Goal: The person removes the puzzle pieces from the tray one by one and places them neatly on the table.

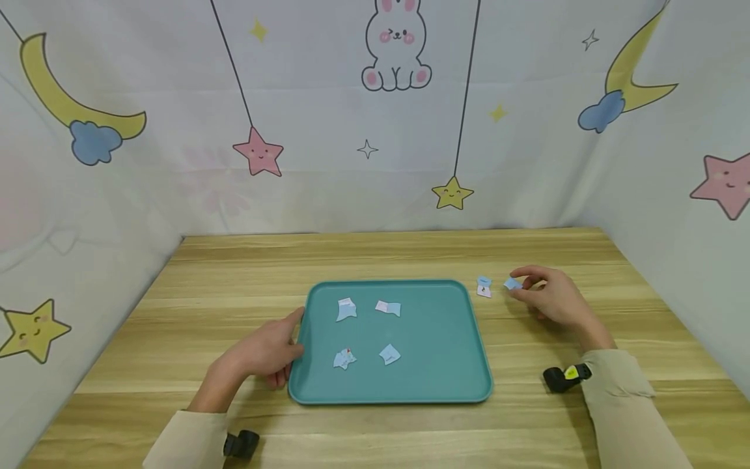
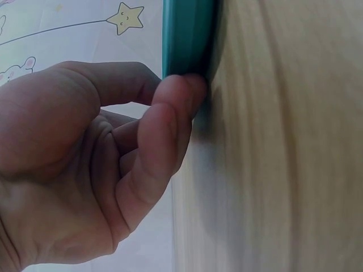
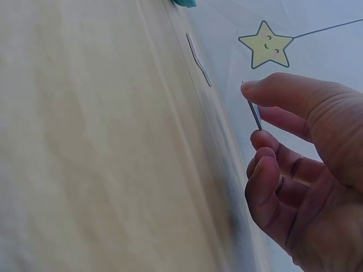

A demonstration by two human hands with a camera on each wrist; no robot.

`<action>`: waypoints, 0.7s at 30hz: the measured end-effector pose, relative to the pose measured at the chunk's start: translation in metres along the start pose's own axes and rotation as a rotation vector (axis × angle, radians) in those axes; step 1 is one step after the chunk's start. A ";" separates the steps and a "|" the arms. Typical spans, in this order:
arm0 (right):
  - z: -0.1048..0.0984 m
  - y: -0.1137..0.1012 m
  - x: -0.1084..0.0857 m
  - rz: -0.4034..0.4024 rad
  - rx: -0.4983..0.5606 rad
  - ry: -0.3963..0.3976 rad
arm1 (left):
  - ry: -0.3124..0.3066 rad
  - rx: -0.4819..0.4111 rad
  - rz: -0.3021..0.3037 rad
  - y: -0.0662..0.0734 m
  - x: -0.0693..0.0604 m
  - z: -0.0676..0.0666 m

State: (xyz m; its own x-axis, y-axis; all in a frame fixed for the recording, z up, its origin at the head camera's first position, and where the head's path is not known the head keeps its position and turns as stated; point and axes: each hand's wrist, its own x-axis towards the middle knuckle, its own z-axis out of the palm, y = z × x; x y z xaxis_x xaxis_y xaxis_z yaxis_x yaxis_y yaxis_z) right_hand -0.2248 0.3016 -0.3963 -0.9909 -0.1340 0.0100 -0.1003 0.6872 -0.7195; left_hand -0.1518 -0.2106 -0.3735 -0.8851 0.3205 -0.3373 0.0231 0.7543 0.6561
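My right hand (image 1: 553, 296) pinches a small, thin light-blue puzzle piece (image 1: 512, 284) between thumb and fingers, right of the tray. In the right wrist view this piece (image 3: 254, 115) appears edge-on, lifted off the table. Just left of it, a blue-and-white piece (image 1: 484, 287) lies flat on the wood. My left hand (image 1: 266, 348) holds the left edge of a teal tray (image 1: 439, 345), its thumb and fingertips against the rim. On the tray lie light-blue pieces: one at upper left (image 1: 346, 309), a pink-and-blue one (image 1: 388, 307), a lower-left cluster (image 1: 344, 358) and a lower-middle one (image 1: 389, 354).
The tray sits on a wooden table (image 1: 252, 260). A printed cloth (image 1: 328, 195) with stars, moons and a rabbit hangs behind it and along both sides. Each wrist wears a black camera, such as the right one (image 1: 556, 380).
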 end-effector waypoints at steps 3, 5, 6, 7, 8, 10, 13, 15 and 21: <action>-0.001 0.000 0.000 0.002 -0.002 0.002 | -0.001 0.000 -0.002 0.000 0.000 0.000; -0.001 0.000 0.000 0.003 -0.002 -0.001 | -0.001 -0.001 -0.012 0.001 0.000 0.000; -0.002 0.000 0.000 0.004 -0.001 -0.003 | -0.001 0.000 -0.016 0.001 0.000 0.000; -0.002 0.000 0.001 0.004 -0.001 -0.005 | 0.000 0.000 -0.018 0.001 0.000 -0.001; -0.002 0.000 0.001 0.004 -0.001 -0.007 | 0.001 -0.001 -0.019 0.001 0.001 -0.001; -0.002 0.000 0.002 0.004 -0.003 -0.011 | 0.004 -0.002 -0.020 0.001 0.001 -0.001; -0.002 0.001 0.004 0.000 -0.015 -0.013 | 0.004 -0.006 -0.016 0.000 0.002 -0.001; -0.002 0.002 0.005 -0.003 -0.022 -0.014 | 0.004 -0.010 -0.015 -0.001 0.002 -0.001; -0.002 0.003 0.008 -0.008 -0.053 -0.004 | 0.000 -0.022 -0.010 -0.002 0.003 -0.001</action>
State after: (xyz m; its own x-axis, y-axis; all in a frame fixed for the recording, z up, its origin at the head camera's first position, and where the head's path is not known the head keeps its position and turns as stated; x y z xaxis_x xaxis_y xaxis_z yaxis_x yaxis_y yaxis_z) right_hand -0.2334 0.3045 -0.3971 -0.9897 -0.1424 0.0126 -0.1127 0.7232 -0.6814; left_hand -0.1548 -0.2114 -0.3750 -0.8854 0.3130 -0.3437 0.0041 0.7446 0.6675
